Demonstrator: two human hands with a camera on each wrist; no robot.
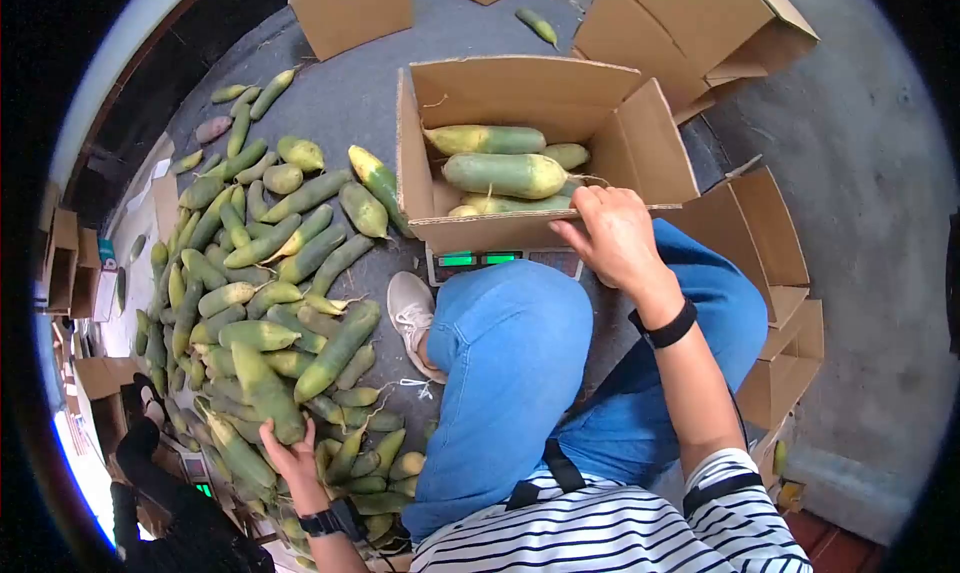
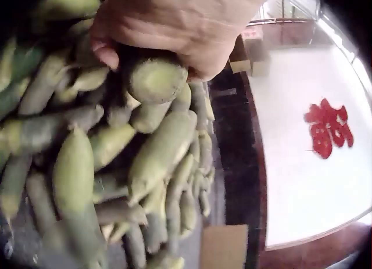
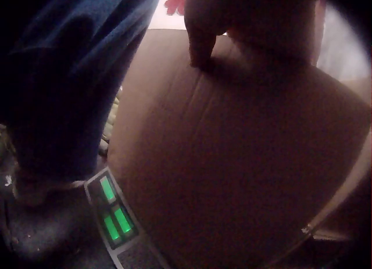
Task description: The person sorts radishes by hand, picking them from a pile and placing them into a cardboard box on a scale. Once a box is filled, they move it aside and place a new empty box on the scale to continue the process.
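Observation:
My left hand (image 1: pixel 292 458) grips a large green radish (image 1: pixel 265 391) by its thick end, over the left heap. Seen from the left wrist, the hand (image 2: pixel 174 25) wraps round the radish, whose pale cut end (image 2: pixel 156 80) faces the camera. My right hand (image 1: pixel 618 235) holds the near rim of an open cardboard box (image 1: pixel 490 235), its thumb against the outer wall (image 3: pixel 232 135). Several green radishes (image 1: pixel 505 175) lie inside that box. It stands on a scale (image 1: pixel 560 261), whose green display (image 3: pixel 108 189) is lit.
A wide heap of green radishes (image 1: pixel 260 338) covers the floor to the left. Other cardboard boxes stand behind (image 1: pixel 350 13) and along the right (image 1: pixel 745 228). One loose radish (image 1: pixel 537 26) lies at the back. Another person (image 1: pixel 175 503) is at the lower left.

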